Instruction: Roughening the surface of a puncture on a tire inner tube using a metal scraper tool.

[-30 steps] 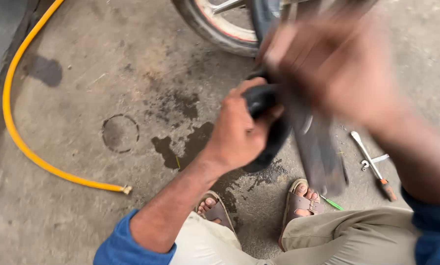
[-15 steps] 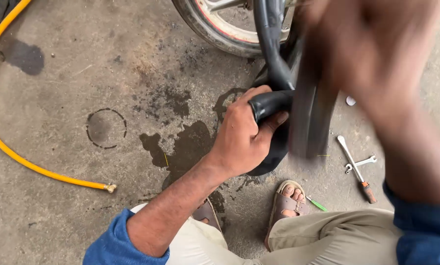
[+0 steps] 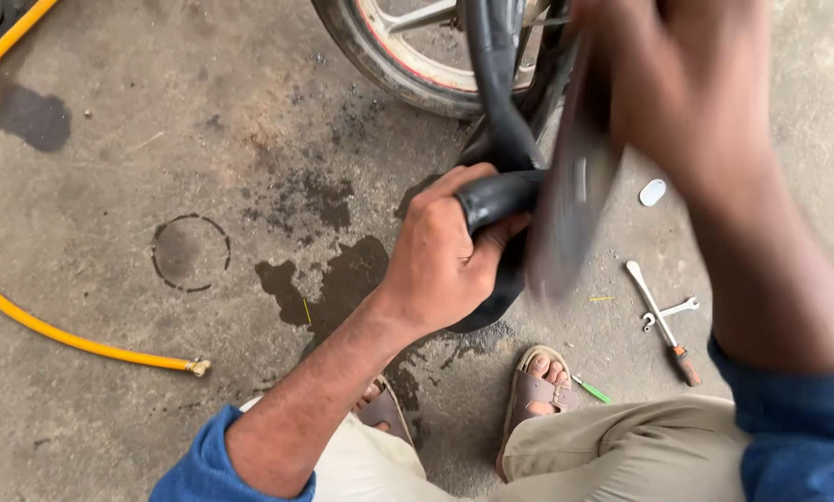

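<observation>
I see a rough grey concrete floor (image 3: 157, 121) under flat, even daylight with only soft shadows. Dark wet stains (image 3: 342, 279) spread across its middle, and another dark patch (image 3: 31, 116) lies far left. A thin ring mark (image 3: 191, 253) sits left of the stains. A yellow hose (image 3: 64, 335) curves along the left side, ending in a metal fitting. On the right lie two small wrenches (image 3: 663, 311) and a white pebble-like piece (image 3: 652, 192).

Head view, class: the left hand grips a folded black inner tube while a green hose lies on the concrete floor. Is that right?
Not quite. In the head view the hose is yellow, not green. The left hand does grip the folded black inner tube, and the hose lies on the concrete floor.
</observation>
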